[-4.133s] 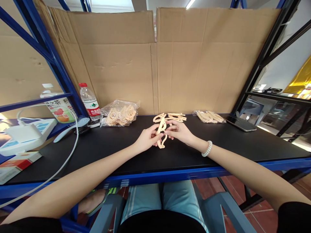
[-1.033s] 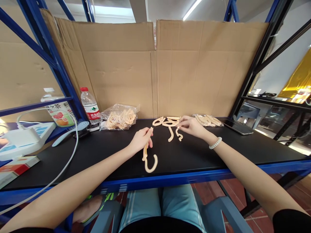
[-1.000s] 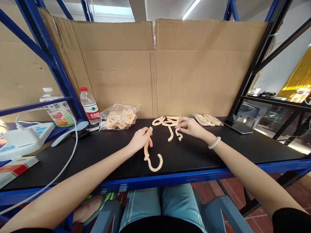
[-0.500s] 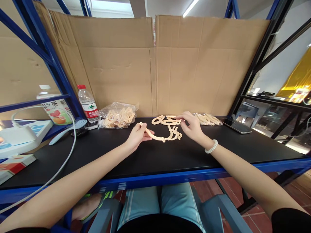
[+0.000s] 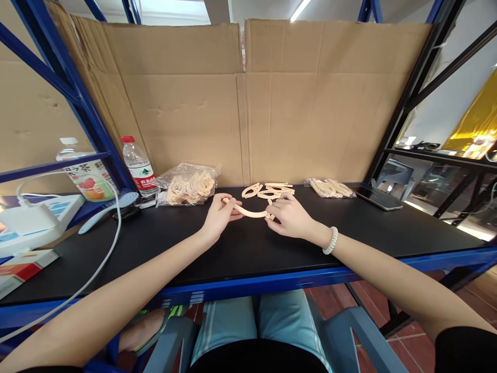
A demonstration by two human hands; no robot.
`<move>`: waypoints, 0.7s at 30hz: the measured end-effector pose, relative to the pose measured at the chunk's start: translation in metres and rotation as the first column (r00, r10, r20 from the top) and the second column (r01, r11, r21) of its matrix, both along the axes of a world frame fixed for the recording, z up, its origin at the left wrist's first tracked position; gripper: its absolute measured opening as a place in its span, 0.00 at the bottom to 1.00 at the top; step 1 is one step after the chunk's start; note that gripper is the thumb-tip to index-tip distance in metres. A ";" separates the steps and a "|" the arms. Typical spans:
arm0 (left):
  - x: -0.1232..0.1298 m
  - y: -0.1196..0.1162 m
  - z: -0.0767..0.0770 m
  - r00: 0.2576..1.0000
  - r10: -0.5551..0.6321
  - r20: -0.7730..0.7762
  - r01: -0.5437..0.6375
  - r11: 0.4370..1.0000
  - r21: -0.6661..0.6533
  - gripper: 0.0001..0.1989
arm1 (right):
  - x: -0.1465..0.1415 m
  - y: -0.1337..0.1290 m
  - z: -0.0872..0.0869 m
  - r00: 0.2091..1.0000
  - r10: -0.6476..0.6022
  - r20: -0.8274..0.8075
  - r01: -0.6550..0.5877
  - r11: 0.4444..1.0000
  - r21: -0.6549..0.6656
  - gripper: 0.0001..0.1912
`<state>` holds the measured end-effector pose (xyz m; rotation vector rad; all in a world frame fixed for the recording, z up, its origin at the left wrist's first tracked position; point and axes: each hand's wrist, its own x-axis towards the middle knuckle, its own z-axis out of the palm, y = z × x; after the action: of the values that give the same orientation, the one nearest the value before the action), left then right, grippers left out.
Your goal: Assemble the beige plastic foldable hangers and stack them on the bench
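Head camera view, looking forward and down: two bare arms reached over a black table (image 5: 233,254) with a blue front edge. Between the hands, just above the middle of the table, was a pale, wood-coloured curved strip (image 5: 252,213), sagging like a shallow bowl. The left hand (image 5: 218,215) had its thumb and fingers pinched on the strip's left end, whose tip poked up past the thumb. The right hand (image 5: 289,216), palm down, had its fingers closed on the strip's right part, hiding much of it. A bit of pale material showed just above those fingers; whether it belonged to the same strip could not be told. A whitish beaded bracelet (image 5: 331,241) circled the right wrist.

Just beyond the right hand lay a loose group of pale flat pieces (image 5: 267,191), some of them oval rings, others straight sticks. To the left stood a clear plastic bag (image 5: 190,186) of similar curled pieces, and beside it a clear bottle with a red cap (image 5: 139,168). To the right, a smaller bag of pale pieces (image 5: 332,187) lay near a dark phone (image 5: 378,198). Tall brown cardboard (image 5: 310,114) walled the back. At far left, a white cable (image 5: 112,248) curved down past a small red-and-white box (image 5: 27,270).
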<state>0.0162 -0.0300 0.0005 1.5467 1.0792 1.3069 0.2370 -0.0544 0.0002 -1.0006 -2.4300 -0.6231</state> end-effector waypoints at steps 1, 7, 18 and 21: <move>-0.001 0.000 -0.001 0.991 0.070 -0.113 -0.052 0.986 0.158 0.09 | 0.000 -0.001 0.001 1.000 0.006 -0.003 -0.006 1.000 -0.006 0.12; 0.002 -0.017 0.003 0.635 0.405 -0.658 0.328 0.630 0.704 0.10 | -0.003 -0.005 0.001 1.000 0.014 -0.008 -0.014 0.998 -0.053 0.12; 0.012 -0.022 -0.006 0.348 0.415 -0.841 0.491 0.684 0.540 0.11 | -0.008 -0.007 -0.006 0.996 0.083 0.042 -0.085 0.994 0.067 0.12; 0.012 -0.024 -0.004 0.303 0.405 -0.863 0.484 0.715 0.505 0.11 | -0.008 -0.007 -0.005 0.995 0.100 0.024 -0.102 0.992 0.070 0.14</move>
<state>0.0277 -0.0540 -0.0040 3.2382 1.1935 0.5624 0.2292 -0.0619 -0.0050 -0.8411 -2.4408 -0.6829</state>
